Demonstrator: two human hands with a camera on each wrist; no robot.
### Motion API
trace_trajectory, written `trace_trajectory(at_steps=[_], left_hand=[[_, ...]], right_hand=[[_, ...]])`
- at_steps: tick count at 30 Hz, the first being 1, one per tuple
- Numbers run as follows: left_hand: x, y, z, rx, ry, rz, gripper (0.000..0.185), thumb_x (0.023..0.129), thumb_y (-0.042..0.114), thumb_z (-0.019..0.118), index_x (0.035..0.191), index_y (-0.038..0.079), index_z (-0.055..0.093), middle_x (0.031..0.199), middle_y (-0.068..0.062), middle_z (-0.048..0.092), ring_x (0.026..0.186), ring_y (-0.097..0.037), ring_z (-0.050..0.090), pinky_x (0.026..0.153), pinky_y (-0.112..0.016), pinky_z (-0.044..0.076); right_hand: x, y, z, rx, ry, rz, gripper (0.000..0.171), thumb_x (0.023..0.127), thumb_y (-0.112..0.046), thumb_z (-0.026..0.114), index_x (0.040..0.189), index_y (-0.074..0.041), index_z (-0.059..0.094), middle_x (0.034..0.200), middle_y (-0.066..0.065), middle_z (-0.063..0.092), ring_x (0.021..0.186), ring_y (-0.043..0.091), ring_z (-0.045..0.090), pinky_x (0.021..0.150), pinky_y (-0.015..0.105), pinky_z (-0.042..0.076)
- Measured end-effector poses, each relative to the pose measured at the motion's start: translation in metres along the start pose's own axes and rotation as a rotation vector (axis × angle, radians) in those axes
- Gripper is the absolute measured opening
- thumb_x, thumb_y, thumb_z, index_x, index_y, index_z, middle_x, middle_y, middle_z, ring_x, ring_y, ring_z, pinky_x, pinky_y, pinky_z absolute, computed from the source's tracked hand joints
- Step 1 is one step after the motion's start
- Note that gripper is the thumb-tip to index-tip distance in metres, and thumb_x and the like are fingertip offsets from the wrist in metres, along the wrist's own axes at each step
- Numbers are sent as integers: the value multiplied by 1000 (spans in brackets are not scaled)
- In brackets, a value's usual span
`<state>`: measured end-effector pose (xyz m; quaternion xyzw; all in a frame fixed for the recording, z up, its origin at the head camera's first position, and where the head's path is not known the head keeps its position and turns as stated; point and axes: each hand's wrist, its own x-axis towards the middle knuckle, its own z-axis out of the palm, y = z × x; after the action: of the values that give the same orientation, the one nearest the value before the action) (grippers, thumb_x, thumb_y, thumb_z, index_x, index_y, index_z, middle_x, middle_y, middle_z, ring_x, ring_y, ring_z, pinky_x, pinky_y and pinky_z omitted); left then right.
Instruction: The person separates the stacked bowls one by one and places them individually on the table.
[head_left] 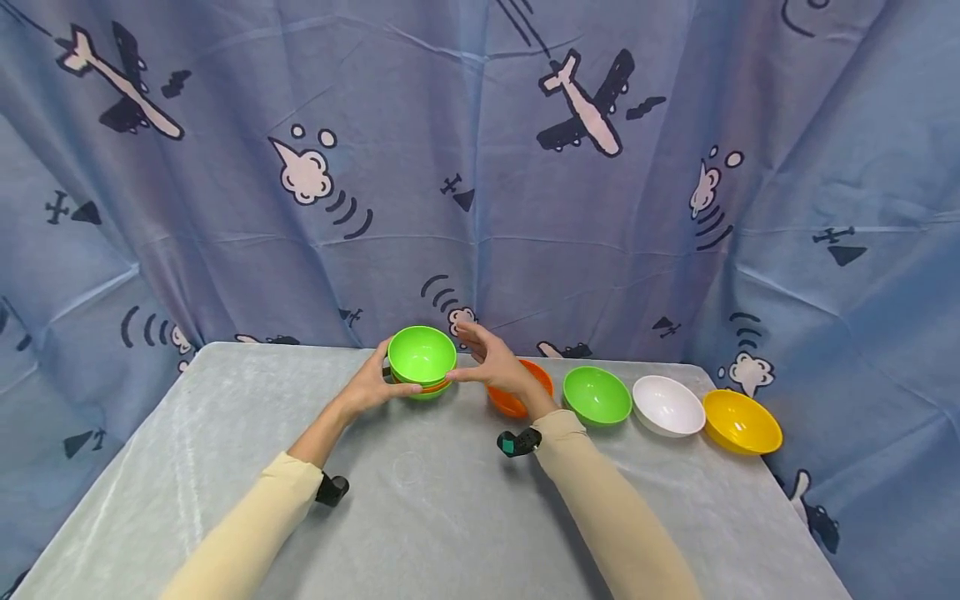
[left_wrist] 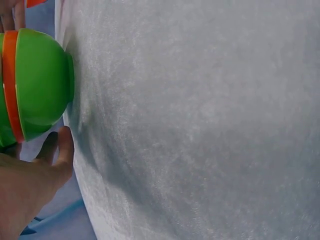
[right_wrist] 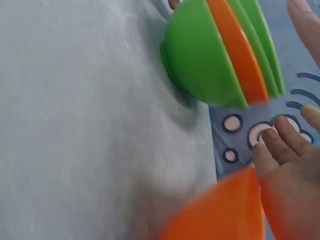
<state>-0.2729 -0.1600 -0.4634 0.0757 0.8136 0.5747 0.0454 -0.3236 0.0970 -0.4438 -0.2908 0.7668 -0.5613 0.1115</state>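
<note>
On tbl: bowl stack mouth-up, axis vert.

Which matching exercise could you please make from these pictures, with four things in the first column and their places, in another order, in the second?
Things:
1. yellow bowl
2. white bowl
3. stack of green and orange bowls
4. single orange bowl

Places, as the head view shows them:
A. between the left hand and the right hand
B. at the right end of the row
C. partly hidden by the right wrist
D. between the single green bowl and the yellow bowl

Right pairs: 1-B, 2-D, 3-A, 4-C
</note>
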Motion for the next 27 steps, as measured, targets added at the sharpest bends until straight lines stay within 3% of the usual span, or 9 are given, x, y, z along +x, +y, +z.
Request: trace_trajectory(at_steps=[5,10,16,27], left_hand=[[1,-1,1,-16,-14,2,105,85,11,85,162,2,13,159,-25,24,140,-50,31,112,-62,28],[-2,0,-2,-9,-19,27,105,85,13,85,162,4,14,159,-24,24,140,-50,31,111,-61,31],[1,-2,-1,19,-20,19,106,84,16,87,162,6,16,158,-22,27,143,-44,30,112,-60,29],[1,-1,-3,37,-23,6,103,85,14,85,162,6,16,158,-23,28,142,-44,31,112,-60,29]], right_hand=[[10,2,14,-31,-8,5,101,81,-3,86,160,1,22,160,23,30,144,34,34,116,46,29],[19,5,27,-95,-11,-6,105,77,-7,90,159,2,24,158,16,35,135,28,45,111,41,38],[21,4,33,-195,29,64,107,72,-15,95,158,-4,32,151,12,45,125,27,51,106,42,42],[22,5,34,-158,67,45,98,70,-19,97,151,-10,42,139,8,53,118,24,55,101,41,46]])
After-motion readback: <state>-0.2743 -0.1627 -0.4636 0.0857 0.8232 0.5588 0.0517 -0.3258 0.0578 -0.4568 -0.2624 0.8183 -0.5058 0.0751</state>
